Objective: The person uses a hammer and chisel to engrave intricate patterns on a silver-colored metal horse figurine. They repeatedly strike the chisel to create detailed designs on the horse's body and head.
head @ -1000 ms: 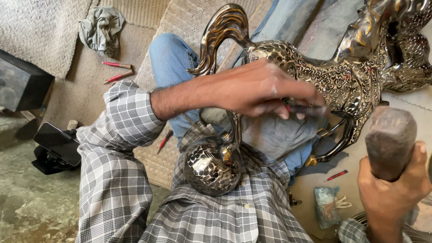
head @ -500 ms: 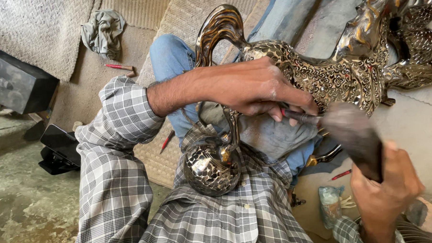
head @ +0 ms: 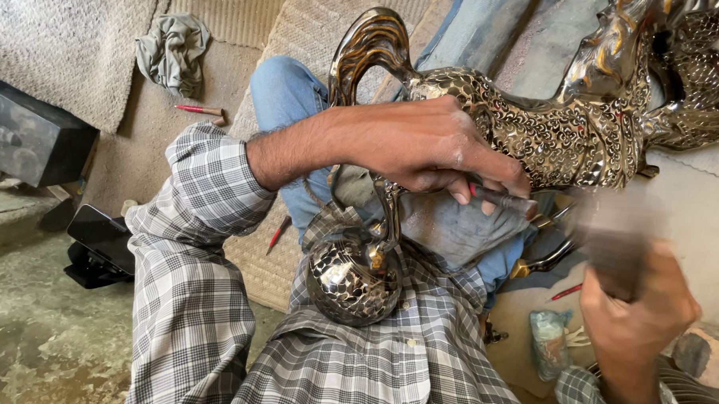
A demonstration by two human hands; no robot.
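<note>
Swung down since a second ago and now blurred just beside the punch (head: 503, 198), hammer (head: 616, 249) clenched in right hand (head: 638, 312), left hand (head: 429, 148) fingers pinching the punch against the ornate metal horse (head: 564, 131) across the lap: mid-strike, chasing under way.

One head-worn camera looks steeply down, close over the lap

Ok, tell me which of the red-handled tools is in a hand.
The red-handled punch pinched in the left hand; the other red-handled tools lie loose on the mat.
</note>
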